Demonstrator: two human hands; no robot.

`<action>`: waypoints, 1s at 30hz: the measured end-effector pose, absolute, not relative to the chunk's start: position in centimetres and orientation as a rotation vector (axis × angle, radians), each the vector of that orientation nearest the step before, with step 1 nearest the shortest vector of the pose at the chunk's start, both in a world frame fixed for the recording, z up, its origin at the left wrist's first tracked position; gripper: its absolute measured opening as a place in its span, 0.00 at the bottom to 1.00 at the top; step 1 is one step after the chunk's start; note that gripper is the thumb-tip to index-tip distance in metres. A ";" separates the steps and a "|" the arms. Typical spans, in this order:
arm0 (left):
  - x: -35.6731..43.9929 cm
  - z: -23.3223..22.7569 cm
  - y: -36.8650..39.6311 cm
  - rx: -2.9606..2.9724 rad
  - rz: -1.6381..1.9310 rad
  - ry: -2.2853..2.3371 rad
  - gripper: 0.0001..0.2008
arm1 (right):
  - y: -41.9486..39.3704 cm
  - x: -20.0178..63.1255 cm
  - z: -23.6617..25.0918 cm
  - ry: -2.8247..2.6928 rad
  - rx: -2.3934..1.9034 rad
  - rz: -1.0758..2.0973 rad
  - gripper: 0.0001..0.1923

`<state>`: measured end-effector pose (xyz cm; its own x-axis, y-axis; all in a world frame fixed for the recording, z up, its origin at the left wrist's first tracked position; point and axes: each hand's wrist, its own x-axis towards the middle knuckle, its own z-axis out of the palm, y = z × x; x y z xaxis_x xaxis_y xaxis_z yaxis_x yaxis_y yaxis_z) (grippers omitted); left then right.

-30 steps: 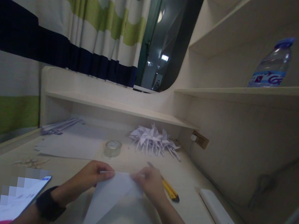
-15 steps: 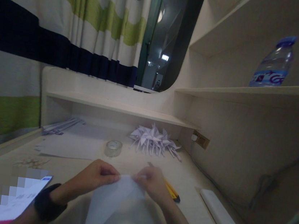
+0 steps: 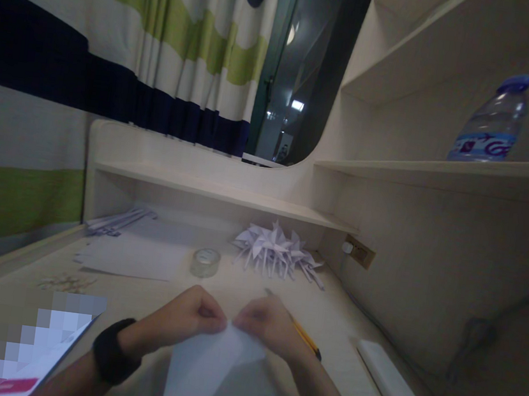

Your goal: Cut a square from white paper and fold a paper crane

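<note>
left hand [image 3: 189, 320]: fingers pinched shut on top edge of white paper sheet [image 3: 205, 370], black wristband on wrist
right hand [image 3: 267, 330]: pinching same top edge, fingertips nearly meeting the left's
paper sheet: folded, lying on desk [image 3: 350, 324] in front of person
behind hands: tape roll [image 3: 205, 262], pile of folded paper pinwheels [image 3: 277, 254]
under right hand: yellow utility knife [image 3: 309, 343]

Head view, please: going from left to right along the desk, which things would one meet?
Blurred phone → loose paper sheet → tape roll → folded paper pinwheels → wall socket → white power bank. The hands and their paper overlap the middle, so they are left out.
</note>
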<state>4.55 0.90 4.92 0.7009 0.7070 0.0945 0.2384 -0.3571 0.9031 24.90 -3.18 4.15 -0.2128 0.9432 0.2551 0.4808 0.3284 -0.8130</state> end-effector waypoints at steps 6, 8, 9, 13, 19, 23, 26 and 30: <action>4.9 5.3 0.2 2.088 0.580 0.722 0.16 | -3.6 24.5 4.1 -1.817 -1.318 0.792 0.09; 4.8 5.3 0.0 2.103 0.592 0.724 0.16 | -3.6 24.6 4.1 -1.784 -1.356 0.786 0.09; 4.6 5.2 0.0 2.099 0.601 0.734 0.16 | -3.6 24.6 4.1 -1.769 -1.373 0.784 0.09; 3.1 4.7 0.3 1.943 0.573 0.802 0.17 | -3.4 25.6 4.0 -1.695 -1.385 0.820 0.10; -0.5 4.4 1.0 1.688 0.499 0.846 0.15 | -3.5 26.9 4.1 -1.575 -1.350 0.896 0.12; -0.7 5.1 1.2 1.683 0.637 0.919 0.16 | -3.5 26.8 3.9 -1.571 -1.353 0.866 0.13; 0.9 5.0 1.1 1.883 0.688 0.804 0.16 | -3.4 26.4 3.5 -1.614 -1.341 0.866 0.13; 3.2 4.1 1.2 2.028 0.658 0.779 0.17 | -3.3 26.3 3.3 -1.671 -1.327 0.838 0.14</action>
